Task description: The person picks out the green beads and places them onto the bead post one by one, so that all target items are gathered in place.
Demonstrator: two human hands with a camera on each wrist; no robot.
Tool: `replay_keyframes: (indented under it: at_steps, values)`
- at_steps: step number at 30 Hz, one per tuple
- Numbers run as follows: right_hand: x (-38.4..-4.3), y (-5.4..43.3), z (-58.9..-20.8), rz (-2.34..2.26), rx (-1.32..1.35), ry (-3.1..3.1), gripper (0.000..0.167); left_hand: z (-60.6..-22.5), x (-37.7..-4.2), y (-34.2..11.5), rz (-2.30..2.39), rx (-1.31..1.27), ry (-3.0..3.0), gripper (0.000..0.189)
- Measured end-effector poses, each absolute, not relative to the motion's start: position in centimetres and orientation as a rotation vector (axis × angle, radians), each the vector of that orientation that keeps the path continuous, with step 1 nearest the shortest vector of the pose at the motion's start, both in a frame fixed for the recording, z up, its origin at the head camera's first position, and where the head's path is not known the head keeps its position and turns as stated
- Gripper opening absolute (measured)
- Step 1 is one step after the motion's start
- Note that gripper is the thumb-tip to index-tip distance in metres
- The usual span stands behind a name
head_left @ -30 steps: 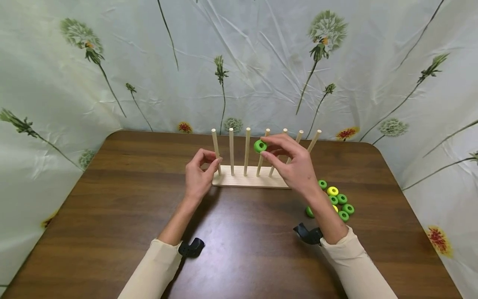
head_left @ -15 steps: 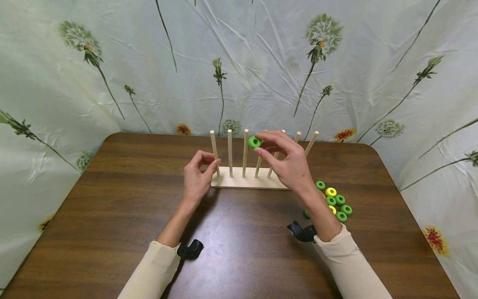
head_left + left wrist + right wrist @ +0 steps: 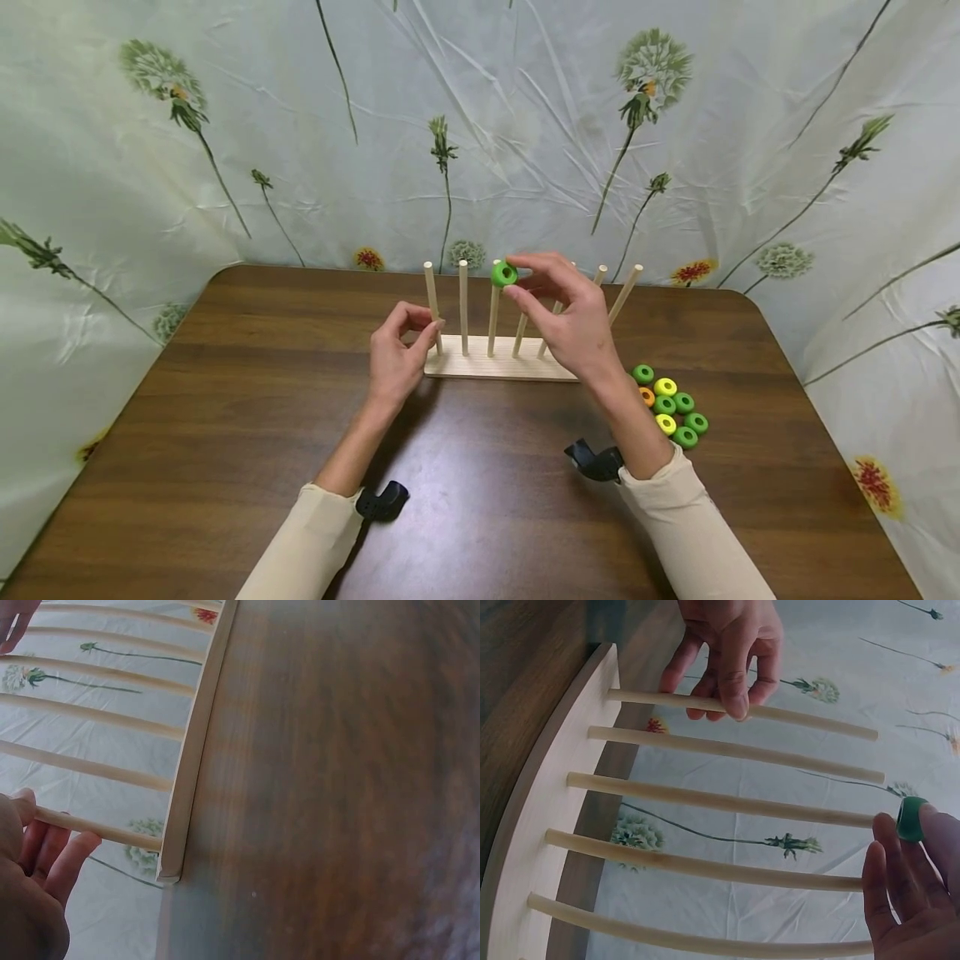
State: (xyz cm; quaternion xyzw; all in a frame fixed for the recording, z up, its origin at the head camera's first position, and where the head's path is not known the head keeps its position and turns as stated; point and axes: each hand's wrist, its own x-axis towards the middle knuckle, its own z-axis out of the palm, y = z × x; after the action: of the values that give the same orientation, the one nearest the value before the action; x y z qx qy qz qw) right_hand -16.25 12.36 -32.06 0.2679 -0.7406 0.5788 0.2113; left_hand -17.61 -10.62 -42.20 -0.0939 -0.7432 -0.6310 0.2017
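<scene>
- White cloth (image 3: pixel 525 92), flower print: hangs behind the bench (image 3: pixel 262 392).
- Bench: brown wood grain, carries the rack (image 3: pixel 480 367) and loose rings (image 3: pixel 683 403).
- Rack: pale wood base, long axis left-right, seven pegs (image 3: pixel 464 308) standing up; the right hand (image 3: pixel 576 325) partly covers some.
- Right hand: pinching the ring (image 3: pixel 505 275) between thumb and fingers.
- Left hand (image 3: pixel 396 358): pinching peg 1 (image 3: pixel 431 292), the leftmost, partway up.
- Peg 3 (image 3: pixel 492 325) from left: key relation. Long axis upright, ring overlaps its top in head view, sits just off its tip in right-wrist view. Touching or not: can't tell. Right hand is the nearer one, just right of the tip; left hand is lower, two pegs over.
- Loose rings: green, yellow, orange, on bench right of rack, beside the right forearm; may be more behind it.
- Ring: green, hole axis looks roughly along peg 3.
</scene>
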Motion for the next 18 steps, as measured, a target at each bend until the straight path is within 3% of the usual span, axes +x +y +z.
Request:
replay_keyframes:
  at_steps: [18]
  values:
    - [-16.77,11.72,-31.62,1.629,0.739,-2.041,0.033,-42.14,-17.56,-10.51,-1.776,-0.248,-2.068,0.014]
